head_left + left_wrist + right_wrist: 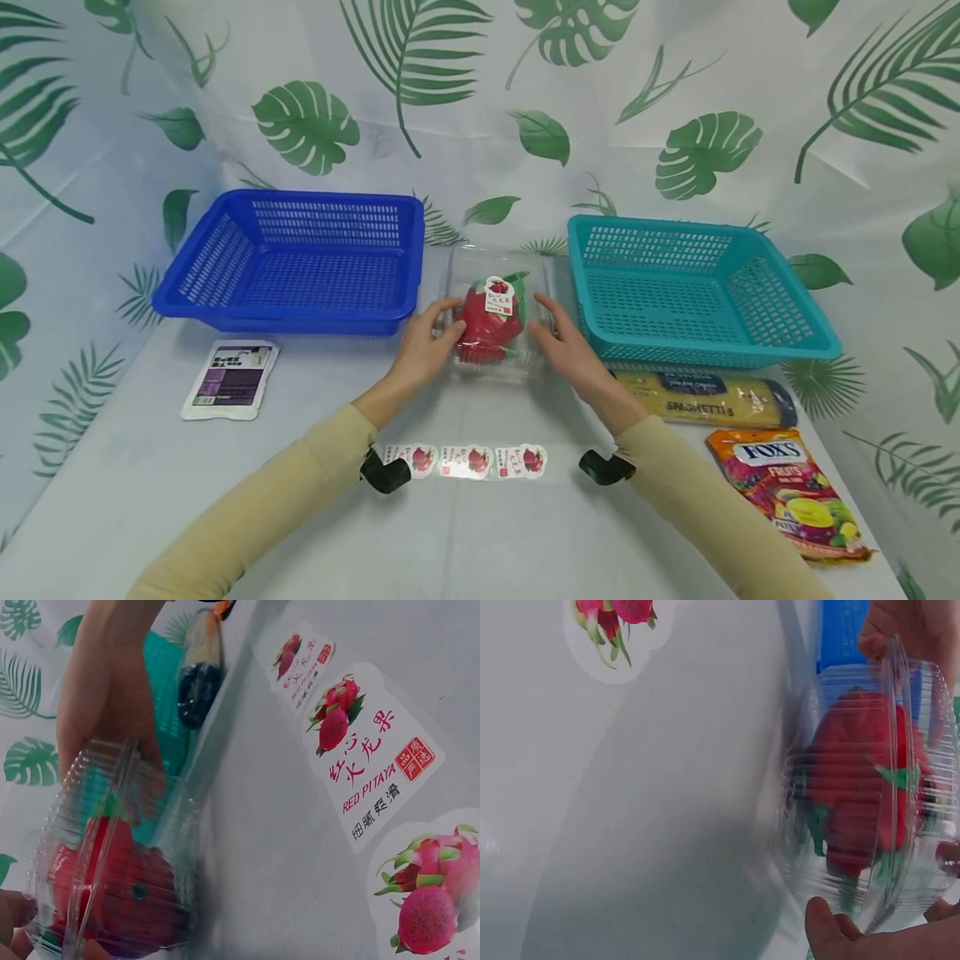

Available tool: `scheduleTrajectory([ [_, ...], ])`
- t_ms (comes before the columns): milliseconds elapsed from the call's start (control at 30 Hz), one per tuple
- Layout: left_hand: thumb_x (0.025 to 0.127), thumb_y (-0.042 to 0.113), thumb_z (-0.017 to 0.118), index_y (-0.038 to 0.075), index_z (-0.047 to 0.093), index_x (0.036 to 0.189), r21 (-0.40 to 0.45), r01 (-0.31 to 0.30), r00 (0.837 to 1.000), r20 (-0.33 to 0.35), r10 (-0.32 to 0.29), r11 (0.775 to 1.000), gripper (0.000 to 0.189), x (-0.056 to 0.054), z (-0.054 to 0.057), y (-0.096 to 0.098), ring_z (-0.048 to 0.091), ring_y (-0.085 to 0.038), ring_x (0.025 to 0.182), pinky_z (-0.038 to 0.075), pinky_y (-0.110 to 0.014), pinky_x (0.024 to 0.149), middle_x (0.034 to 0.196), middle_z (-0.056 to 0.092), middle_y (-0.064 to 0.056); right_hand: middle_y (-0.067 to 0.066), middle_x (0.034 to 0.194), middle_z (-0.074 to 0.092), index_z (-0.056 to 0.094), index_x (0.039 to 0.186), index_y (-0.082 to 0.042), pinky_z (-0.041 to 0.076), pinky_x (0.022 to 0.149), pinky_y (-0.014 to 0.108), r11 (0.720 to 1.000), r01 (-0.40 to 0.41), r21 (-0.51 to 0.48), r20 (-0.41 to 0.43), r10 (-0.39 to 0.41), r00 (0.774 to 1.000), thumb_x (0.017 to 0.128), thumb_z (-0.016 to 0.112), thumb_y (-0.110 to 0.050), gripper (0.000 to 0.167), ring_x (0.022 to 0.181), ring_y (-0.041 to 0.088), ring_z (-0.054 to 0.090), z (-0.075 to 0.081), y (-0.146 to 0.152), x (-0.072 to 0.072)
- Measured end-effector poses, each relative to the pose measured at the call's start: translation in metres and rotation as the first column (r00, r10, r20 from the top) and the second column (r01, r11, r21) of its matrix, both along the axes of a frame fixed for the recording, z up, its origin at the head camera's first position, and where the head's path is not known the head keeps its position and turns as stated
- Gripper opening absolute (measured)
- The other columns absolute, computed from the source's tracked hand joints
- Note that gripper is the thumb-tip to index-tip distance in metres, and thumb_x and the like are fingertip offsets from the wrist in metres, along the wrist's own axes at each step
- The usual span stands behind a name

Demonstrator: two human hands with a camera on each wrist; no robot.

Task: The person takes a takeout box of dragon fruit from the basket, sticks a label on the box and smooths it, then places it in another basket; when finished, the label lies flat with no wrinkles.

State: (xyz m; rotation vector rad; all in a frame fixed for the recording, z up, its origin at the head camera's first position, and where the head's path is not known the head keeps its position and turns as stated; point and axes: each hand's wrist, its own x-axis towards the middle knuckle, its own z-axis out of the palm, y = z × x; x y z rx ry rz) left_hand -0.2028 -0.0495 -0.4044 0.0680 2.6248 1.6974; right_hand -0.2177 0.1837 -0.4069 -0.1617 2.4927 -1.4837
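Between both hands (pixel 423 354) (pixel 573 354) — ribbed clear clamshell (pixel 491 321), red dragon fruit (pixel 487 321).

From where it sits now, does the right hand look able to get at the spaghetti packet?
Probably yes: the right hand holds the clear box, and the spaghetti packet lies uncovered beside that forearm.

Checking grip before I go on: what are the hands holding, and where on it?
Both hands hold the clear clamshell box with the red dragon fruit inside: left hand on its left side, right hand on its right side.
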Motion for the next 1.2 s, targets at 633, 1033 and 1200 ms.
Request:
scheduleTrajectory([
  [633, 0.099, 0.026, 0.059, 0.02, 0.054, 0.138, 0.062, 0.02, 0.999, -0.036, -0.018, 0.998, 0.04, 0.016, 0.017, 0.008, 0.043, -0.019, 0.074, 0.04, -0.03, 0.062, 0.114, 0.041, -0.014, 0.016, 0.15, 0.023, 0.028, 0.153, -0.033, 0.038, 0.105, 0.055, 0.977, 0.121, -0.175, 0.021, -0.119, 0.993, 0.106, 0.041, -0.036, 0.05, 0.135, 0.033, 0.039, 0.015, 0.0, 0.012],
  [1033, 0.095, 0.02, 0.064, 0.018, 0.059, 0.134, 0.127, 0.018, 0.988, -0.155, 0.002, 0.992, 0.039, 0.016, 0.036, 0.01, 0.044, -0.017, 0.075, 0.04, -0.028, 0.061, 0.106, 0.042, -0.01, 0.017, 0.147, 0.026, 0.026, 0.154, -0.032, 0.038, 0.104, 0.056, 0.98, 0.084, -0.18, -0.036, -0.092, 0.995, 0.105, 0.042, -0.039, 0.052, 0.136, 0.033, 0.04, 0.041, 0.006, 0.015],
  [1200, 0.094, 0.019, 0.066, 0.017, 0.059, 0.134, 0.137, 0.019, 0.982, -0.19, 0.007, 0.99, 0.041, 0.016, 0.037, 0.012, 0.044, -0.016, 0.075, 0.04, -0.027, 0.06, 0.106, 0.042, -0.01, 0.019, 0.142, 0.03, 0.025, 0.155, -0.032, 0.039, 0.103, 0.058, 0.984, 0.096, -0.148, -0.049, -0.104, 0.993, 0.104, 0.043, -0.041, 0.054, 0.134, 0.034, 0.043, 0.045, 0.006, 0.012],
])
